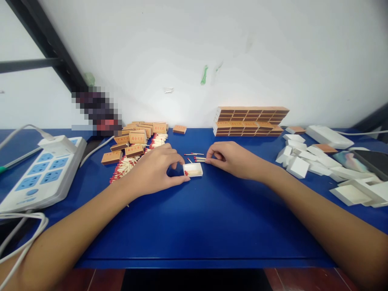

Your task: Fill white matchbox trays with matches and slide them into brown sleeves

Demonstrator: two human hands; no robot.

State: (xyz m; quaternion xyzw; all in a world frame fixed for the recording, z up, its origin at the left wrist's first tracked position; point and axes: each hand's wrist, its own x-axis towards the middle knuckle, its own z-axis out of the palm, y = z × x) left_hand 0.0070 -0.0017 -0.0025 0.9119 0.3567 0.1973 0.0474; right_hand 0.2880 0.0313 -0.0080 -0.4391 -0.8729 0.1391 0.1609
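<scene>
A small white matchbox tray with several red-tipped matches inside lies on the blue table. My left hand grips the tray's left end between thumb and fingers. Just behind the tray, several loose matches lie on the table, their red heads pointing left. My right hand is closed in a pinch at the tail ends of these matches. A large pile of matches is partly hidden behind my left hand and forearm.
Orange matchbox covers are heaped at the back left, beside a white power strip. Stacked matchboxes stand against the wall. White empty trays and a white adapter lie on the right.
</scene>
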